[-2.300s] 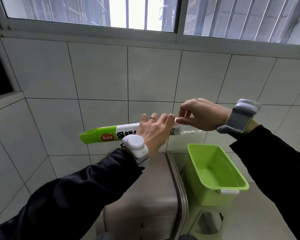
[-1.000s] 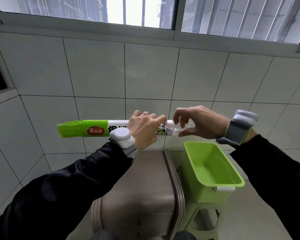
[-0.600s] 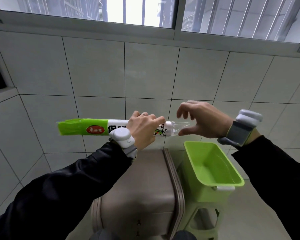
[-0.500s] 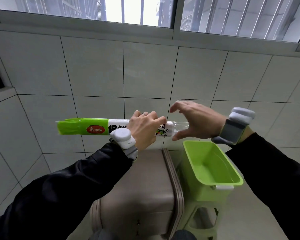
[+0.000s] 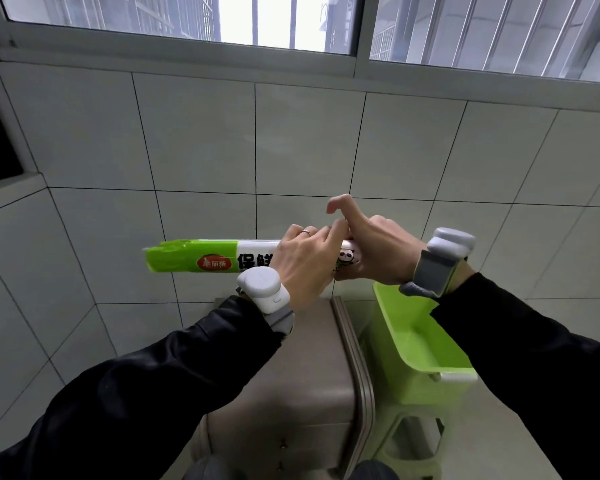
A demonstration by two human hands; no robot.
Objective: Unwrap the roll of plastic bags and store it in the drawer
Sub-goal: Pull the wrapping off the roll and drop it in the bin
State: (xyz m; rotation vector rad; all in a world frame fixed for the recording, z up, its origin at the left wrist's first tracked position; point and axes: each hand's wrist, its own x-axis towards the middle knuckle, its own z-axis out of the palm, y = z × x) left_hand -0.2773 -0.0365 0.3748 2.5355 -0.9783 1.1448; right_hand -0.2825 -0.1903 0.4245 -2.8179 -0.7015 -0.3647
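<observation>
- The roll of plastic bags (image 5: pixel 205 257) is held level in mid-air in front of the tiled wall (image 5: pixel 194 140), above the grey cabinet (image 5: pixel 305 368); a long, slim cylinder is seen, sheathed in glossy printed film.
- Its free end, bright green with a red oval logo, is pointed out to the left; the white middle section carries bold black characters, and a small panda print is seen near the right end.
- The left hand (image 5: pixel 303 265) is wrapped over the white section from the near side, fingers curled tight around the roll, a ring shown on one finger.
- The right end is gripped by the right hand (image 5: pixel 374 252), thumb under the panda print and fingers closed over the top; the index finger is lifted and crooked above the two hands, clear of the roll.
- The two hands are pressed knuckle to knuckle.
- Grey wrist bands (image 5: pixel 437 265) and dark sleeves (image 5: pixel 160 393) are worn on both arms.
- A smooth lime-green plastic tub (image 5: pixel 413 344) is perched on a matching stool, just right of the cabinet.
</observation>
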